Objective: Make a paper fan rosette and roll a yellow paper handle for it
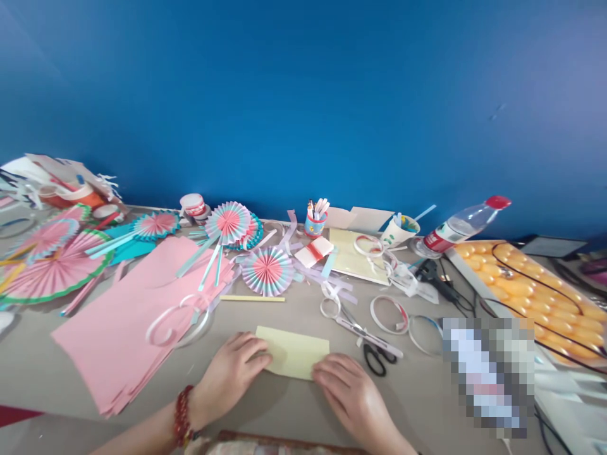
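Observation:
A pale yellow paper sheet (296,354) lies on the grey table in front of me, its long side running left to right. My left hand (232,373), with a red beaded bracelet at the wrist, has its curled fingers closed on the sheet's left end. At the opposite end, my right hand (351,392) grips the lower right corner with bent fingers. Just beyond the sheet lies a narrow yellow strip (253,298). Black-handled scissors (375,360) and a white utility knife (379,340) rest to the right of the paper, crossing each other.
Pink paper sheets (128,322) spread at left, near folded paper fans (268,270). Rolls of tape (389,315) lie at right, before a black glue gun (432,278) with cables. A tilted bottle (450,235) and a pen cup (315,224) stand toward the blue wall.

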{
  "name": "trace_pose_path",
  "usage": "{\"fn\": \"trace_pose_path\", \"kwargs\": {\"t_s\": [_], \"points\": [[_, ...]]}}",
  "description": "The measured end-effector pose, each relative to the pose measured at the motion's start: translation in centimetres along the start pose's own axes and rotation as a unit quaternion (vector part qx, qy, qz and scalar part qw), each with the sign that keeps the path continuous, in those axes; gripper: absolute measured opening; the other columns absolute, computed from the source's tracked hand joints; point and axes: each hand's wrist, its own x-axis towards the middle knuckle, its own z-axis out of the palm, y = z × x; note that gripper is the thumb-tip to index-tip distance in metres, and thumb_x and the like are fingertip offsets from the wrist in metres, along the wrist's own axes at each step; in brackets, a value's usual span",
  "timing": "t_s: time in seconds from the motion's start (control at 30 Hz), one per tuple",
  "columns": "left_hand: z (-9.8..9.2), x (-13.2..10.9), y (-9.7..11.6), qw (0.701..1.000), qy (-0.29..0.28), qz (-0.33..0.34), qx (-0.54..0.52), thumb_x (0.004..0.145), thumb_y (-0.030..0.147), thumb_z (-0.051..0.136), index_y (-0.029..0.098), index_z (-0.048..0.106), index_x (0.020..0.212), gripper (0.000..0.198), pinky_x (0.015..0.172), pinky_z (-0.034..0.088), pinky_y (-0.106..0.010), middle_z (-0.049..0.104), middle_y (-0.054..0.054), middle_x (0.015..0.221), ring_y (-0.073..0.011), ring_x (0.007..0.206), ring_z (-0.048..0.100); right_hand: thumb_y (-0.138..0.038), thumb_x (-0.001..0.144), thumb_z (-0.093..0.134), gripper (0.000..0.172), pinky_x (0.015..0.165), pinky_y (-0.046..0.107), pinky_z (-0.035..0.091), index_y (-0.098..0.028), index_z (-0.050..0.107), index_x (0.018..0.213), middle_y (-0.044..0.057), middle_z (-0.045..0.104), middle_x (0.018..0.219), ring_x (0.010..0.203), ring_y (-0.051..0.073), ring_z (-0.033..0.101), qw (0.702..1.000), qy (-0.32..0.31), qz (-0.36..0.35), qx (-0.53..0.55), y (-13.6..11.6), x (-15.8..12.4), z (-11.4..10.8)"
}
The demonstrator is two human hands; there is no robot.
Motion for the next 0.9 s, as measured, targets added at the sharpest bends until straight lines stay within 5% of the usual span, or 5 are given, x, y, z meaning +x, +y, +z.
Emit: {"fn": "trace_pose_path", "kwargs": {"t_s": [0.23, 0.57, 0.67, 0.8, 0.9], "points": [[0.2, 0.0, -0.6, 0.994, 0.031, -0.081, -0.073, 0.099, 0.021, 0.047, 0.022, 0.062, 0.094, 0.016, 0.08, 0.05, -0.032, 0.066, -0.004, 0.098, -0.019, 0.089, 0.062, -0.015, 0.098, 0.04, 0.019, 0.073, 0.034, 0.046, -0.021, 0.058, 0.095, 0.005, 0.069, 0.087, 0.078, 0.021, 0.062, 0.995, 0.041, 0.094, -0.011, -0.2, 0.9, 1.2], [0.6, 2.2, -0.8, 0.986, 0.069, -0.153, -0.003, 0.098, 0.024, 0.046, 0.019, 0.055, 0.105, 0.012, 0.071, 0.055, -0.033, 0.066, -0.007, 0.098, -0.0217, 0.086, 0.067, -0.021, 0.101, 0.037, 0.024, 0.072, 0.033, 0.04, -0.021, 0.058, 0.089, 0.003, 0.065, 0.08, 0.074, 0.021, 0.062, 0.982, 0.047, 0.155, -0.102, 1.4, 2.7, 2.7], [-0.3, 2.2, 0.6, 0.99, 0.077, -0.101, 0.055, 0.097, 0.025, 0.047, 0.018, 0.054, 0.123, 0.028, 0.095, 0.05, -0.045, 0.06, -0.013, 0.127, -0.0279, 0.116, 0.059, -0.02, 0.101, 0.037, 0.024, 0.072, 0.032, 0.04, -0.021, 0.058, 0.09, 0.003, 0.065, 0.079, 0.074, 0.02, 0.062, 0.982, 0.04, 0.145, -0.115, 1.5, 2.9, 2.8], [-0.2, 1.7, 2.1, 0.989, -0.061, 0.112, 0.078, 0.097, 0.039, 0.05, 0.015, 0.04, 0.145, 0.054, 0.118, 0.027, -0.046, 0.046, -0.012, 0.149, -0.0265, 0.14, 0.037, -0.02, 0.101, 0.035, 0.027, 0.07, 0.031, 0.039, -0.021, 0.058, 0.088, 0.003, 0.064, 0.076, 0.072, 0.019, 0.061, 0.983, 0.037, 0.135, -0.121, 1.4, 3.3, 2.5], [1.1, 1.0, 2.2, 0.984, -0.102, 0.115, 0.085, 0.093, 0.053, 0.054, 0.012, 0.027, 0.152, 0.077, 0.12, 0.024, -0.043, 0.034, -0.013, 0.157, -0.0272, 0.144, 0.029, -0.02, 0.101, 0.035, 0.027, 0.069, 0.03, 0.039, -0.021, 0.058, 0.087, 0.002, 0.064, 0.075, 0.07, 0.018, 0.061, 0.983, 0.042, 0.134, -0.119, 1.3, 3.5, 2.3]]}}
